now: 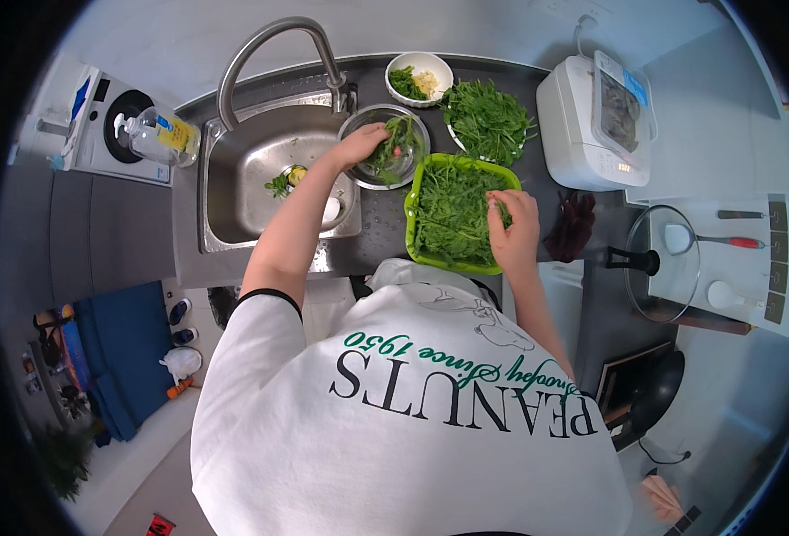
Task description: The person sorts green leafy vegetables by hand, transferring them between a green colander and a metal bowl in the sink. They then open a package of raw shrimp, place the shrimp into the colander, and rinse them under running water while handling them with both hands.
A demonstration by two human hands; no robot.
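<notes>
My left hand (362,145) is over the left side of a round metal bowl (368,175), its fingers closed on leafy green stems (401,134). More greens and a small pinkish bit lie in that bowl. My right hand (515,224) is at the right side of a lime-green plastic basket (410,228) full of leafy greens (455,214). Its thumb and fingertips are close together at the leaves; whether they pinch any is unclear. Behind the basket, a plate of picked greens (487,117) stands beside a white bowl (439,63) of chopped greens and minced garlic.
At left are a steel sink (247,174) holding scraps, its curved faucet (280,25) and a pump bottle (166,137). A white countertop appliance (562,127) stands at right, near dark red leaves (571,228) and a glass lid (662,295). Utensils hang farther right.
</notes>
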